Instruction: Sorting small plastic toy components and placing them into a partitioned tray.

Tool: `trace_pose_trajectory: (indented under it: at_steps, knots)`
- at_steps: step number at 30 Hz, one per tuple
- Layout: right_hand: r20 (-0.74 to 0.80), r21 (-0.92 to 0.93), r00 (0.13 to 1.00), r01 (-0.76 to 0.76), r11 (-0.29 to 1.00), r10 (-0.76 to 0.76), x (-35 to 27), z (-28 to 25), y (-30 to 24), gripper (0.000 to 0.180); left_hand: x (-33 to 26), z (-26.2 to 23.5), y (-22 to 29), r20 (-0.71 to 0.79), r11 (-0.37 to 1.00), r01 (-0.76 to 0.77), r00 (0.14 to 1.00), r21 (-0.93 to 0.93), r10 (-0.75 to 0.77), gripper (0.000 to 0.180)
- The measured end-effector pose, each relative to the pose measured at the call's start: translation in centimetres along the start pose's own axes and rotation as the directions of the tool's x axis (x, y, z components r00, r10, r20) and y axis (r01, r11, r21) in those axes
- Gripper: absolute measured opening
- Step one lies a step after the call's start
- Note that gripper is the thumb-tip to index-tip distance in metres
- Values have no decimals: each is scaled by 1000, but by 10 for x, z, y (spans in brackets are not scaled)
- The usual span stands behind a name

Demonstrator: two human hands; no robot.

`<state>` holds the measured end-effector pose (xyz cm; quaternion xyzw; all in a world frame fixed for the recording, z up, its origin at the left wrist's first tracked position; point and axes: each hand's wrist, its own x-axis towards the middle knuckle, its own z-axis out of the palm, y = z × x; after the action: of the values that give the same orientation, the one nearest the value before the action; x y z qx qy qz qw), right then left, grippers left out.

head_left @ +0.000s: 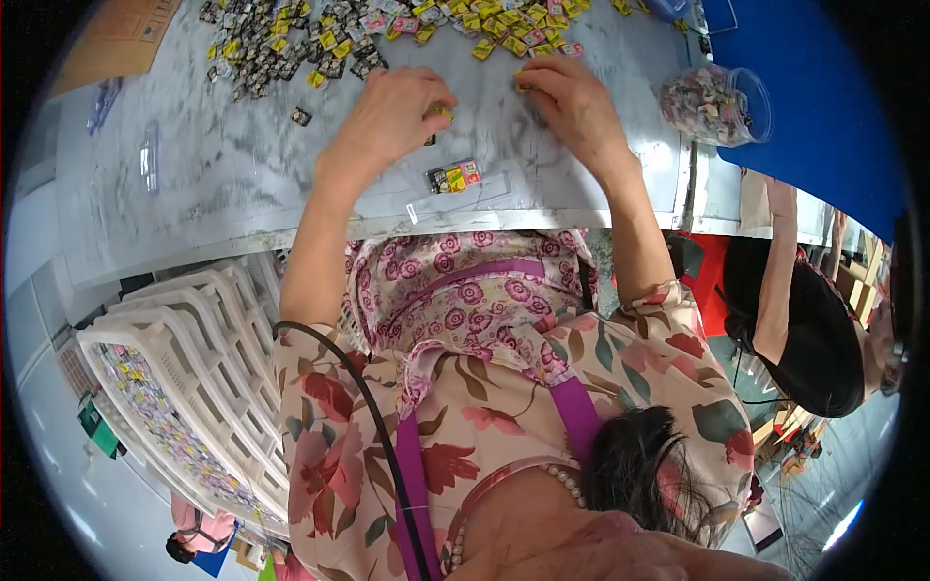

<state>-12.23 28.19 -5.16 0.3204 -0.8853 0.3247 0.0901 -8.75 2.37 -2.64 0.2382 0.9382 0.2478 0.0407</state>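
Note:
My left hand is closed, with a small yellow packet pinched between thumb and fingers. A small dark packet shows just below its fingertips. My right hand is bent over the table, its fingertips pinched on another small yellow piece, mostly hidden. Between my wrists, near the table edge, lies a shallow clear plastic case with black, yellow and pink packets side by side in it. Beyond my hands spread loose heaps of black packets and yellow packets, with some pink ones mixed in.
A clear jar of packets lies on its side at the right, by a blue surface. Cardboard and clear plastic pieces are at the left. Stacked white baskets stand lower left. Another person works at the right.

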Motion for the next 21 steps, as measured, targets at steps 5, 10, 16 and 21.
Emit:
trace_pose_trajectory:
  at_steps: [5,10,16,21]
  knots:
    - [-105,69,985,-128,989,135,14,-18,25,20,17,-9,5,-58,985,132,988,-113,-140,20]
    - [-119,-121,979,-181,976,167,18,-14,43,20,63,-1,2,-247,994,-88,964,69,103,22]
    - [-148,-70,967,-217,974,205,11,-12,45,22,111,8,34,-177,978,-148,969,144,173,7]
    - [-213,-113,970,-146,983,119,4,-8,46,23,118,17,33,-101,932,-162,974,325,204,9]
